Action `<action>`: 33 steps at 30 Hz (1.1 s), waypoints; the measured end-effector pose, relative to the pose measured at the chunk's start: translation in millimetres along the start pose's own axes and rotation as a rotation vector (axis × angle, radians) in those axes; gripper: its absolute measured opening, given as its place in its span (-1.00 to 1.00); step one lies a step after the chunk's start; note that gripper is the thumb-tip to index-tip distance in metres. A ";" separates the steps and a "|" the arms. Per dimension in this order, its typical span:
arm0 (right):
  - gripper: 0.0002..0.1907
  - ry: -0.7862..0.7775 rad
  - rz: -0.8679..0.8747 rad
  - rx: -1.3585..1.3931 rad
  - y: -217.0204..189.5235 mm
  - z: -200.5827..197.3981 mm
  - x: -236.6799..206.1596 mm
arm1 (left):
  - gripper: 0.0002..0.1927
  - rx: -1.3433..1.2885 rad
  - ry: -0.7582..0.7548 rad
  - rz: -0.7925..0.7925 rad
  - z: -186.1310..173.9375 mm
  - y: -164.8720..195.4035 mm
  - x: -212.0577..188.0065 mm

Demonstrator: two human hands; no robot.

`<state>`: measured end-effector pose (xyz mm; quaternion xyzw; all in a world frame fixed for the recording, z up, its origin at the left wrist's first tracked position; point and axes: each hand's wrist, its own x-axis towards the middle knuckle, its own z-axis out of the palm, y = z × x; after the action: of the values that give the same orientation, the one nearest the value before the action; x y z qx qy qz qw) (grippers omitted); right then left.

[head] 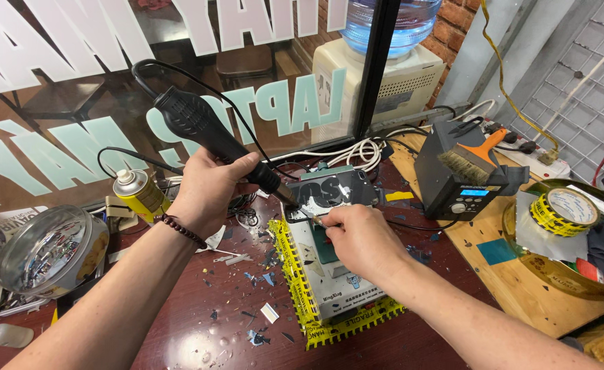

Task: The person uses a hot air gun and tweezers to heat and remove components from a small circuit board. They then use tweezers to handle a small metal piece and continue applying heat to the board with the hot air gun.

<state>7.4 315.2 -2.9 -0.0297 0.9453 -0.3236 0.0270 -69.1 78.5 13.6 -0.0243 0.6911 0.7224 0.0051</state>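
Your left hand [206,188] has its grip closed around the black hot-air gun [209,133], nozzle angled down at the top edge of the small heating platform [329,267], which sits mid-worktop [199,336] on yellow warning tape. Your right hand [360,236] rests on the platform, grip pinched on thin tweezers [316,218] beside the nozzle tip. A grey soldering station [463,181] stands right of the platform; a yellow spray can [137,192] stands to its left.
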 end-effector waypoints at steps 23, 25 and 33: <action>-0.81 -0.053 0.192 0.545 17.2 22.2 -3.4 | -0.75 0.006 -0.001 0.013 6.8 2.8 -4.7; -0.81 0.012 0.074 0.234 14.0 14.7 -7.9 | -0.74 -0.001 0.015 0.014 4.1 3.2 -6.3; -0.79 0.022 0.049 -0.078 -13.2 -8.2 -20.4 | -0.72 -0.017 0.033 -0.027 -12.2 8.2 -13.0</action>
<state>27.6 311.3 12.4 -0.0042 0.9580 -0.2858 0.0233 -56.1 66.3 21.8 -0.0455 0.6846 0.7275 0.0033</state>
